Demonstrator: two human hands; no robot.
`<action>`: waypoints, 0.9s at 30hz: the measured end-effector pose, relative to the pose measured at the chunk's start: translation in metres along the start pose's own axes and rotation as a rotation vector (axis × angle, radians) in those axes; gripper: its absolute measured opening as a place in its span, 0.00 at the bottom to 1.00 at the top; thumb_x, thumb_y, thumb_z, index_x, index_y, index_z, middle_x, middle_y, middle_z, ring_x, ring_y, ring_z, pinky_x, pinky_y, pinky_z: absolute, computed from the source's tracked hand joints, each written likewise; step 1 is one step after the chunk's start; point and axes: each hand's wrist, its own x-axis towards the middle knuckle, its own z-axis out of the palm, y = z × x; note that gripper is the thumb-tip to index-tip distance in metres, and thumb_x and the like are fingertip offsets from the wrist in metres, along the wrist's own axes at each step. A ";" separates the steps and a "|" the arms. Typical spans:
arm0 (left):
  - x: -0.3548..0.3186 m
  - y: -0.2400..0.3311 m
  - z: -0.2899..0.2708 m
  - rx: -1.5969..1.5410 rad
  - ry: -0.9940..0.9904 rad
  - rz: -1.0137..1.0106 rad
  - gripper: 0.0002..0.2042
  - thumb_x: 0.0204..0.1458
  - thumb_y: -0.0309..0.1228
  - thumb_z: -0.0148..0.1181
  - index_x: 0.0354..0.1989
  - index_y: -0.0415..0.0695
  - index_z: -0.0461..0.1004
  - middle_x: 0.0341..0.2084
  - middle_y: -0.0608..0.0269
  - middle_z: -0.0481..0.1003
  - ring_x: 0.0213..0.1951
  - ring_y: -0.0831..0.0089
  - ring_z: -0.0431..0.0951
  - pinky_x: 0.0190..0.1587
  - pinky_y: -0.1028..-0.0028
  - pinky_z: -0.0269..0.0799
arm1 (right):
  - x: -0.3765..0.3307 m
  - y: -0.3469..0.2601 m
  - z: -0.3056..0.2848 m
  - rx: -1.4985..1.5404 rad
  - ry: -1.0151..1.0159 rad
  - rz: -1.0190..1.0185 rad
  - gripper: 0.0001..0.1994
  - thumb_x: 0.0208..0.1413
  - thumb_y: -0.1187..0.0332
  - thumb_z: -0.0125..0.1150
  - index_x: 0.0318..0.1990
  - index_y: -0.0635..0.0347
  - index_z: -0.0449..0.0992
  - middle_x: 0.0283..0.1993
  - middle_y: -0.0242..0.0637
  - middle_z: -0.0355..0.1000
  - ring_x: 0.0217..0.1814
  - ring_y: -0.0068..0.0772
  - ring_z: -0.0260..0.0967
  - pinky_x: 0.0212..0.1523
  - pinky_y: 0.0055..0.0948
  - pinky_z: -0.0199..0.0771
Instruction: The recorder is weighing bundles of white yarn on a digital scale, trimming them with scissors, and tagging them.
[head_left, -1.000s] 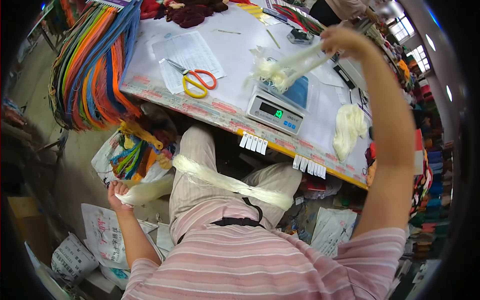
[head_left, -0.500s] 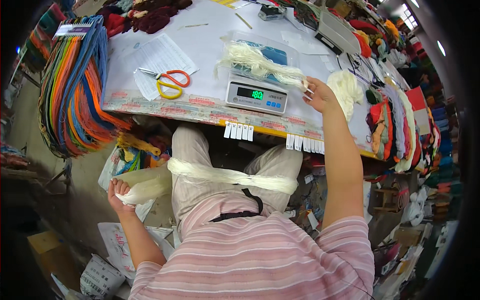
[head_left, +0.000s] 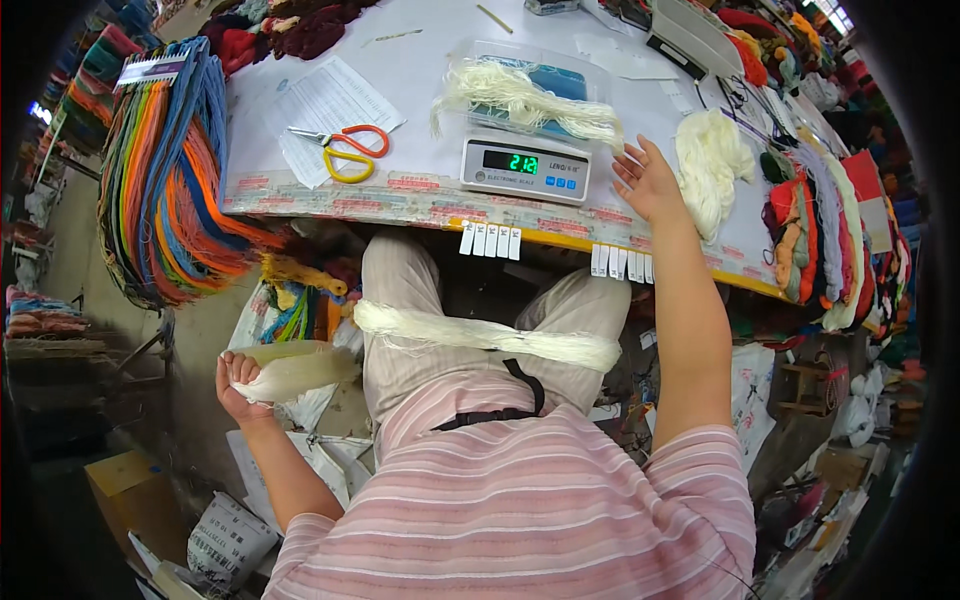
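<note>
A skein of cream yarn [head_left: 520, 98] lies in a clear plastic tray [head_left: 600, 88] on the electronic scale [head_left: 525, 170], whose green display is lit. Just right of the skein's end is my right hand [head_left: 645, 180], its fingers apart and nothing in them. Low on the left, my left hand [head_left: 240, 385] is closed round another cream skein [head_left: 300, 372], which stretches toward my knee. Across my thighs rests a third cream skein [head_left: 485, 335]. A loose heap of cream yarn [head_left: 712, 165] lies on the table to the right of my right hand.
Scissors [head_left: 350, 152] with red and yellow handles lie on a printed sheet [head_left: 335, 110]. Multicoloured thread [head_left: 170, 200] hangs off the table's left end. White tags [head_left: 490, 240] line the front edge. Coloured skeins [head_left: 800, 230] hang at the right. A grey scale [head_left: 695, 40] stands far right.
My right hand has let go of the skein's end and opened beside the tray. The display reading has changed. My left hand still grips its skein. The whole view has shifted slightly.
</note>
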 end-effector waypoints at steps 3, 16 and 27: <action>-0.001 0.000 0.004 0.019 0.017 0.022 0.08 0.61 0.31 0.44 0.32 0.40 0.64 0.17 0.70 0.56 0.19 0.80 0.54 0.23 0.79 0.53 | 0.002 0.000 0.004 -0.033 -0.035 0.020 0.24 0.50 0.48 0.60 0.47 0.55 0.70 0.44 0.35 0.68 0.49 0.32 0.62 0.58 0.41 0.53; 0.005 -0.017 0.024 -0.021 -0.044 -0.019 0.08 0.61 0.32 0.42 0.33 0.42 0.63 0.17 0.70 0.56 0.20 0.80 0.54 0.25 0.78 0.54 | 0.007 0.002 0.014 -0.076 -0.073 -0.013 0.16 0.44 0.58 0.68 0.35 0.55 0.71 0.34 0.34 0.69 0.44 0.32 0.64 0.51 0.39 0.59; 0.040 -0.060 0.114 0.360 -0.015 0.017 0.16 0.57 0.35 0.50 0.49 0.37 0.69 0.37 0.58 0.74 0.39 0.68 0.74 0.46 0.68 0.71 | -0.060 -0.064 0.216 -0.251 -0.475 -0.831 0.08 0.55 0.70 0.54 0.32 0.66 0.75 0.29 0.33 0.70 0.35 0.24 0.67 0.42 0.24 0.67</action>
